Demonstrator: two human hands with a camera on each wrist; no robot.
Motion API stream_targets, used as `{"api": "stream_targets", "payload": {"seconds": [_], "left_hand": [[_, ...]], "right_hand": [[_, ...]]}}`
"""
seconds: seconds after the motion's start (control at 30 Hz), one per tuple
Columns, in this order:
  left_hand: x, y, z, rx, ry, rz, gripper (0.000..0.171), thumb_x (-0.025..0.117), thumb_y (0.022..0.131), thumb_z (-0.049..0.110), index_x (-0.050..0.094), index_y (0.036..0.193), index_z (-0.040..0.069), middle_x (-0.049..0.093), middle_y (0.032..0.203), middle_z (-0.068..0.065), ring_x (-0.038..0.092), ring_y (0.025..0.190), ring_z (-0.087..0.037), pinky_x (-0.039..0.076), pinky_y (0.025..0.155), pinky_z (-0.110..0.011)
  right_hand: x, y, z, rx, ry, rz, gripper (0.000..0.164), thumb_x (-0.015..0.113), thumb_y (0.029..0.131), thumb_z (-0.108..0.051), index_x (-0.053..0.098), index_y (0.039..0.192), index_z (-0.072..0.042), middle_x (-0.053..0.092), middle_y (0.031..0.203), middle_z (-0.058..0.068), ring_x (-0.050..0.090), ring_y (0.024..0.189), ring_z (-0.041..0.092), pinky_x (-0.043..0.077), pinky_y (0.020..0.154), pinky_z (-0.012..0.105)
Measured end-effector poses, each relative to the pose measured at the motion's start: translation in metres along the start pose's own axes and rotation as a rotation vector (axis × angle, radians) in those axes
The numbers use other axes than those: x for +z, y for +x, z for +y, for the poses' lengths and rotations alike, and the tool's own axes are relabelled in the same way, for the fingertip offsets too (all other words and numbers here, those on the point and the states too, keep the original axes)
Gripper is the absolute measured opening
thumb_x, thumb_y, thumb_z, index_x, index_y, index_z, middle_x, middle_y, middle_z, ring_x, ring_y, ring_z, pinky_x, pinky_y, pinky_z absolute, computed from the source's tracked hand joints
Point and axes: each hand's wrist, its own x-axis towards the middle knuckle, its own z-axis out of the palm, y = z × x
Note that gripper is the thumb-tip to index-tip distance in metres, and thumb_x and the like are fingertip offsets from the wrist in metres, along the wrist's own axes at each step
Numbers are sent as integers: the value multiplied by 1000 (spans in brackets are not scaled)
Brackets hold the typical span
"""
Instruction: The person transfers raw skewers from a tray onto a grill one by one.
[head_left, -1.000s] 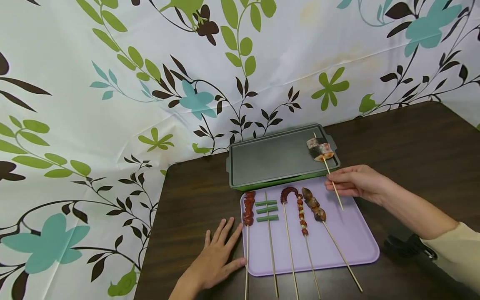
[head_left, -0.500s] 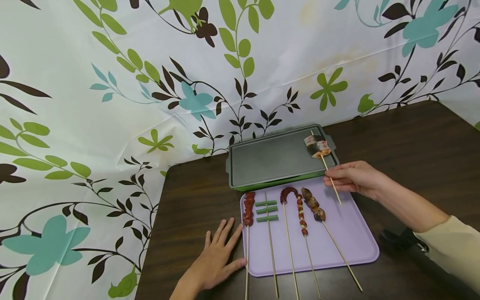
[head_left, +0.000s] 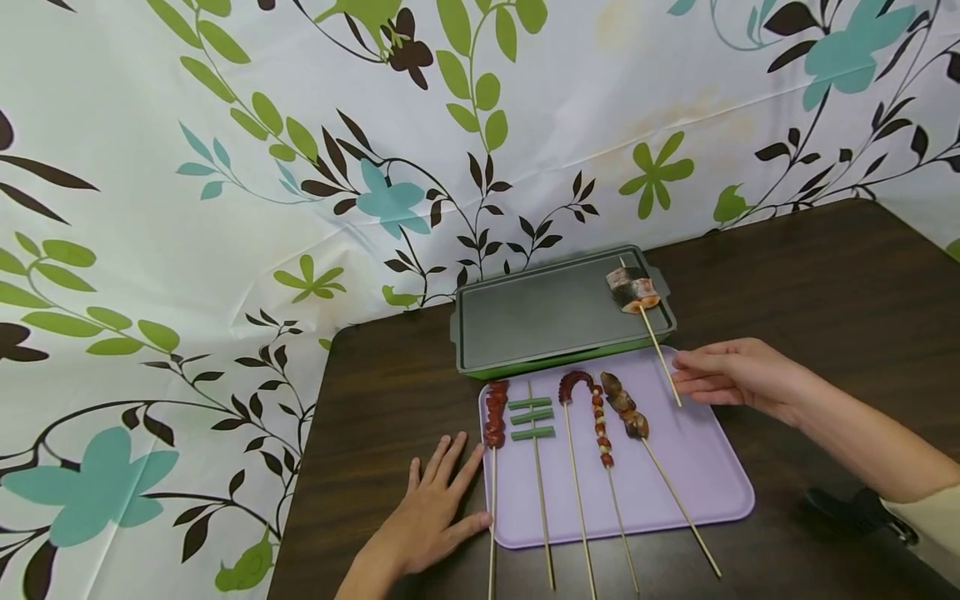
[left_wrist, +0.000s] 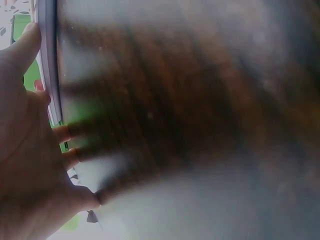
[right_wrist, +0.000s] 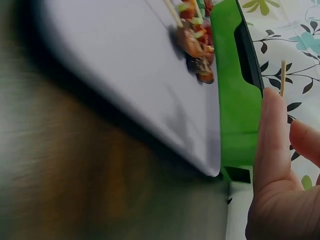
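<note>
A skewer of fish chunks (head_left: 633,289) lies on the right end of the grey griddle plate (head_left: 540,321), its bare stick jutting over the front edge. My right hand (head_left: 742,379) is just right of that stick, fingers extended; in the right wrist view, thumb and fingers stand apart with the stick tip behind them. My left hand (head_left: 423,521) rests spread on the table, its thumb at the left edge of the lilac tray (head_left: 697,475). On the tray are a red meat skewer (head_left: 496,417), a green vegetable skewer (head_left: 532,417), a curled tentacle skewer (head_left: 573,383), a red-and-pale bead-like skewer (head_left: 602,425) and a brown chunk skewer (head_left: 626,406).
The griddle's green base (right_wrist: 235,120) stands directly behind the tray. A patterned cloth (head_left: 300,167) hangs behind the dark wooden table (head_left: 787,275). Several skewer sticks extend past the tray's front edge. A black strap (head_left: 855,510) is at my right wrist.
My right hand has let go of the fish skewer's stick and moved right and slightly towards me. The skewer shifted slightly left earlier and now lies on the griddle. My left hand stays put.
</note>
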Motion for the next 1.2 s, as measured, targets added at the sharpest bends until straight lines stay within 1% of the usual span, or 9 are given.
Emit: {"api": "stream_targets", "payload": {"seconds": [0.1, 0.2, 0.37, 0.53, 0.67, 0.83, 1.0, 1.1, 1.2], "left_hand": [[-1, 0, -1, 0, 3, 0, 77, 37, 93, 65, 5, 155, 32, 2, 161, -6, -1, 146, -33, 9, 104, -72], [-2, 1, -2, -8, -2, -8, 77, 37, 93, 65, 5, 154, 32, 1, 162, -5, -2, 147, -32, 8, 104, -72], [-6, 2, -3, -22, -7, -23, 77, 37, 93, 66, 5, 154, 32, -1, 162, -3, -4, 147, -30, 6, 104, -72], [-6, 1, -4, -25, -8, -23, 77, 37, 93, 65, 5, 154, 32, -1, 162, -3, -4, 147, -30, 6, 104, -72], [-4, 1, -3, -22, -11, -26, 77, 38, 93, 65, 6, 154, 32, -1, 162, -4, -4, 147, -31, 6, 104, -72], [0, 1, -3, -17, -10, -31, 77, 38, 93, 65, 5, 154, 33, -1, 162, -4, -4, 147, -32, 6, 104, -72], [2, 1, -2, -10, -12, -28, 77, 38, 93, 65, 4, 154, 32, -2, 162, -4, -4, 146, -32, 7, 104, -73], [2, 1, -1, -8, -13, -29, 77, 37, 93, 65, 4, 154, 33, -2, 162, -4, -4, 146, -32, 7, 104, -72], [2, 1, -1, -5, -5, -23, 77, 37, 93, 65, 4, 154, 33, -2, 162, -4, -4, 147, -32, 7, 104, -72]], "right_hand": [[-4, -11, 12, -8, -15, -33, 26, 55, 98, -21, 68, 111, -3, 73, 99, 10, 71, 89, 20, 55, 78, 34], [-2, -20, 25, -29, -88, -68, 28, 53, 99, -19, 66, 113, 2, 73, 98, 11, 71, 88, 20, 56, 75, 34], [15, -30, 43, -45, -236, -110, 33, 57, 97, -19, 64, 110, 10, 73, 91, 11, 71, 80, 18, 57, 68, 34], [34, -33, 59, -60, -279, -137, 33, 62, 94, -19, 65, 107, 12, 72, 86, 12, 70, 74, 17, 57, 62, 32], [46, -31, 71, -110, -347, -95, 28, 66, 90, -16, 67, 99, 10, 71, 79, 12, 68, 67, 15, 56, 56, 32], [60, -29, 76, -165, -470, -18, 20, 72, 85, -17, 70, 87, 3, 67, 66, 10, 63, 57, 13, 54, 49, 31], [71, -29, 76, -163, -568, 41, 20, 77, 79, -22, 70, 80, -4, 63, 58, 3, 59, 51, 12, 51, 47, 29], [74, -30, 76, -158, -596, 55, 19, 79, 76, -21, 69, 79, -5, 64, 58, 1, 60, 52, 13, 51, 47, 28], [74, -30, 79, -176, -590, 42, 17, 78, 75, -16, 68, 79, -3, 65, 60, 2, 61, 53, 14, 51, 47, 29]]}}
